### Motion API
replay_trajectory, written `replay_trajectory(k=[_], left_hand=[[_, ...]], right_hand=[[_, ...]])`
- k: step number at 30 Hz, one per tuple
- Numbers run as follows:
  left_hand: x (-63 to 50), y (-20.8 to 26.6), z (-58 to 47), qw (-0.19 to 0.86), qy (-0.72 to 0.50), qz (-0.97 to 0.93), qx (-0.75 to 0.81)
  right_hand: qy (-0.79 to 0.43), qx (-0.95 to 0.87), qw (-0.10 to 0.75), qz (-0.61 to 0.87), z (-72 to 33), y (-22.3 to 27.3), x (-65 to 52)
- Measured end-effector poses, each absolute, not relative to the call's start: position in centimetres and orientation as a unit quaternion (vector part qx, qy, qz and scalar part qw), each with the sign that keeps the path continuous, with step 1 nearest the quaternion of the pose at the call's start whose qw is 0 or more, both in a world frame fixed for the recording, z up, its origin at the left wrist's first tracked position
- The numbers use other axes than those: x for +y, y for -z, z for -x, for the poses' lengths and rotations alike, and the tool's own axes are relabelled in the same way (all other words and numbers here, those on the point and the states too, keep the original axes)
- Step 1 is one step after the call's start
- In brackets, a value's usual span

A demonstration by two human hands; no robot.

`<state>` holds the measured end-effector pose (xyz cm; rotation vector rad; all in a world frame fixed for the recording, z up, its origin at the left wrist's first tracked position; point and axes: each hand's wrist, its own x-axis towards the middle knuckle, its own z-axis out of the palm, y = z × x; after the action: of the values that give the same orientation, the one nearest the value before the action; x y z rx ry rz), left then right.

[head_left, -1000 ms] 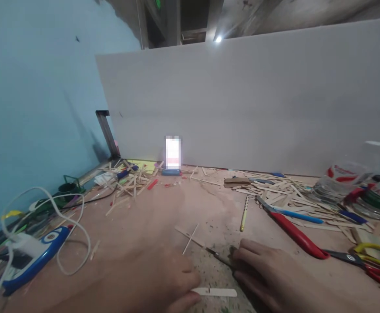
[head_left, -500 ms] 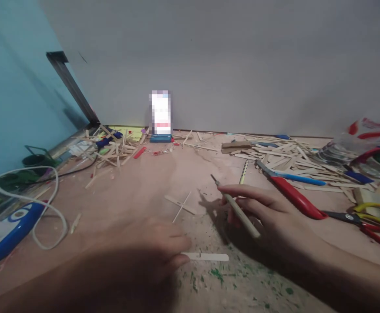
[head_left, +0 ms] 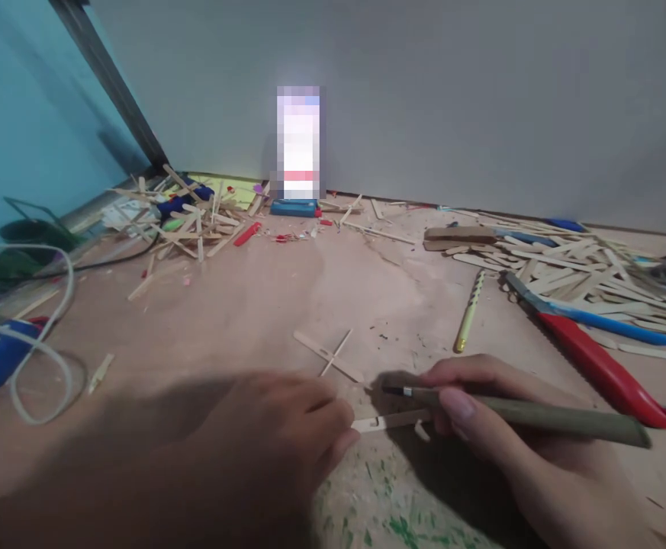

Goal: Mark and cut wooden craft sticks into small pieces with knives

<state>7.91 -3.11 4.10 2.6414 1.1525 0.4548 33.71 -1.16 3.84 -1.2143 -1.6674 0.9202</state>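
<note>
My left hand (head_left: 287, 435) is closed, pinching the left end of a pale wooden craft stick (head_left: 390, 421) with a small notch cut in it. My right hand (head_left: 504, 435) grips a carving knife (head_left: 550, 415) with a thick wooden handle; its short dark blade lies just above the stick, pointing left. The right fingers are close to the stick's right end; whether they touch it I cannot tell. Past both hands, a craft stick with a slot (head_left: 315, 348) lies on the table, crossed by a thin stick (head_left: 341, 345).
A yellow patterned pencil (head_left: 471, 311) and a red-handled saw (head_left: 596, 366) lie to the right, before a pile of craft sticks (head_left: 590, 267). More sticks (head_left: 201, 229) are heaped at back left. A lit phone (head_left: 299, 145) leans on the wall. A white cable (head_left: 69, 366) loops at left.
My right hand has come down and turned, bringing the knife blade over the notched stick. The stick's right end has tilted upward. The camera view has shifted downward and nearer.
</note>
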Motion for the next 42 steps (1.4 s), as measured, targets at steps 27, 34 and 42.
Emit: replay_trajectory(k=[27,34,42], left_hand=[[0.0,-3.0,-7.8,0.041,-0.214,-0.937,0.273],[0.0,-3.0,-7.8,0.041,-0.222,-0.936,0.271],[0.1,-2.7,-7.8,0.059,-0.220,-0.929,0.290]], right_hand=[[-0.416,-0.716,0.365,0.426,-32.4,-4.5,0.0],[-0.442,-0.736,0.340,0.384,-32.8,-3.9,0.0],[-0.398,-0.749,0.357,0.391,-32.6,-4.0,-0.1]])
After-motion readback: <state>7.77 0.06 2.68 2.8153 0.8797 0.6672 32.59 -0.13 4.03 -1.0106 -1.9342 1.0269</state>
